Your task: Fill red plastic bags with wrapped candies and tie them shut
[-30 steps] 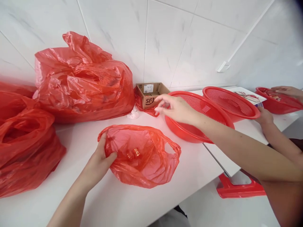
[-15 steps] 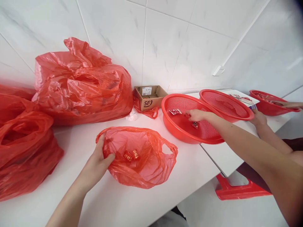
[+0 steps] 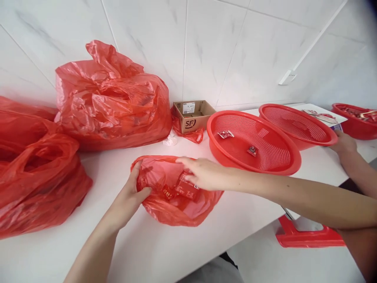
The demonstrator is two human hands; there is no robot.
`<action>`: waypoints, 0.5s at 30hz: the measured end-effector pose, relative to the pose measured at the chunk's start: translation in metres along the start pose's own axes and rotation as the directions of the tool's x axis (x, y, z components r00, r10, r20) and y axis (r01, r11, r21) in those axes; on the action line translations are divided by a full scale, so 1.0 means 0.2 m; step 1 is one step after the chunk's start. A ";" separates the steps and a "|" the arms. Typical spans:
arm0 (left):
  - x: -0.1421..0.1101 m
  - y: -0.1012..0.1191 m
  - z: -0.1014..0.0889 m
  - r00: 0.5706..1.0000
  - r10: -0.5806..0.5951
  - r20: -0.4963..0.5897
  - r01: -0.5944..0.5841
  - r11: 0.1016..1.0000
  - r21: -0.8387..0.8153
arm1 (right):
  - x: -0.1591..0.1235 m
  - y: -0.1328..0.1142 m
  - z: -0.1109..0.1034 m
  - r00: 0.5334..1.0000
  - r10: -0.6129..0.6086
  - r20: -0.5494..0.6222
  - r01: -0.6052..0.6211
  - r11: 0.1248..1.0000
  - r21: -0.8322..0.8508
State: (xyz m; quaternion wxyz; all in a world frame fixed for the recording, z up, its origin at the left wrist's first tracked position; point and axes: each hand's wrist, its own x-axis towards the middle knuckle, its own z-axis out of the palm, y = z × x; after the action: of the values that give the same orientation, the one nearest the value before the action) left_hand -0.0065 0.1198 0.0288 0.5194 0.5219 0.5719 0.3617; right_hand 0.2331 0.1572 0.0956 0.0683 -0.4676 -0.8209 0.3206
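My left hand (image 3: pixel 129 198) grips the near-left rim of a red plastic bag (image 3: pixel 176 216), with the thumb inside and the fingers outside. The bag's mouth is spread wide on the table. My right hand (image 3: pixel 203 173) is over the bag's mouth, its fingers apart. Just under those fingertips is a red packet (image 3: pixel 187 188) inside the bag. A smaller red packet with gold lettering (image 3: pixel 167 193) lies beside it. In the nearest red plastic basket (image 3: pixel 218 153), a pale-and-red packet (image 3: pixel 225 134) and a small dark-red packet (image 3: pixel 252 151) lie apart.
Large red bags (image 3: pixel 118 106) stand along the wall and at the left (image 3: pixel 38 188). A cardboard box (image 3: pixel 194 116) sits behind, crumpled tissue (image 3: pixel 170 138) before it. More baskets (image 3: pixel 297 124) and another person's hand (image 3: pixel 344 141) are right. A red stool (image 3: pixel 309 237) stands below.
My right hand has moved left from the nearest basket to the bag's mouth. A red packet now shows in the bag under it. The view has shifted slightly.
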 end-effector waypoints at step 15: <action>0.01 -0.03 -0.01 0.999 -0.012 -0.050 0.017 0.996 0.092 | -0.11 0.92 -0.54 0.654 0.757 -0.012 -0.715 0.612 -0.337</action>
State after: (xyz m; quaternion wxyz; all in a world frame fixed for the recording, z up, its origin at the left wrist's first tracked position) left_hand -0.0099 0.1214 0.0220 0.4831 0.5320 0.6045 0.3438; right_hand 0.4233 0.2547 0.0772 -0.1988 -0.7456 -0.5982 0.2161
